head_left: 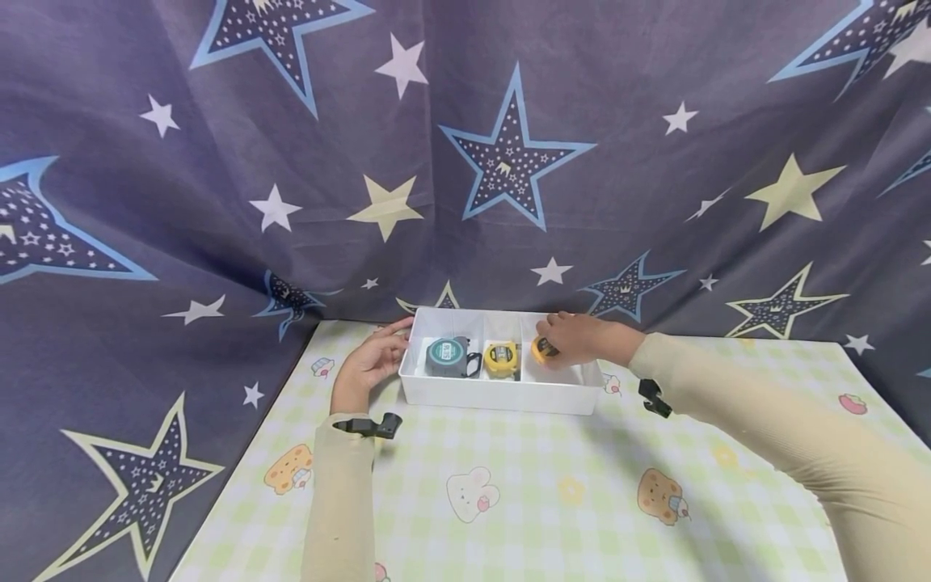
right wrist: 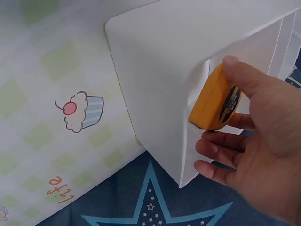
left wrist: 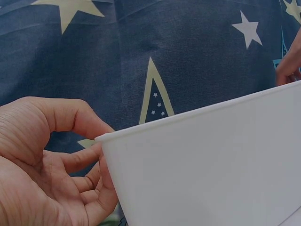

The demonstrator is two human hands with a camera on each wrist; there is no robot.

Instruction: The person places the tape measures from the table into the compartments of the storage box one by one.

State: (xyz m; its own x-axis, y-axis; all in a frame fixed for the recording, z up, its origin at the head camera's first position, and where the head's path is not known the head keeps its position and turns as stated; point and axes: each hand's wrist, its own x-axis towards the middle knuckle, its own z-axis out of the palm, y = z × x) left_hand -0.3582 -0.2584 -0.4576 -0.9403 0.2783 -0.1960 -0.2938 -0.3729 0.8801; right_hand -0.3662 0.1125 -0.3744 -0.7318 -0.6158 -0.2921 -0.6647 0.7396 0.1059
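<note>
A white plastic box (head_left: 502, 396) with three compartments stands on the table. Its left compartment holds a grey and teal tape measure (head_left: 447, 357) with a black wrist strap; a yellow tape measure (head_left: 500, 359) lies in the middle one. In the right compartment, my right hand (head_left: 575, 338) grips an orange-yellow tape measure (right wrist: 216, 101) between thumb and fingers. The right wrist view shows it tilted, its black oval label facing the palm. My left hand (head_left: 374, 360) rests against the box's left end. One fingertip (left wrist: 106, 129) touches the rim corner, with the other fingers bent loosely along the end wall.
A pale green checked cloth (head_left: 524, 501) with cartoon prints covers the table. Directly behind the box hangs a dark curtain (head_left: 465, 259) with stars, which also runs down the left side. Black camera mounts (head_left: 389, 424) sit on both wrists.
</note>
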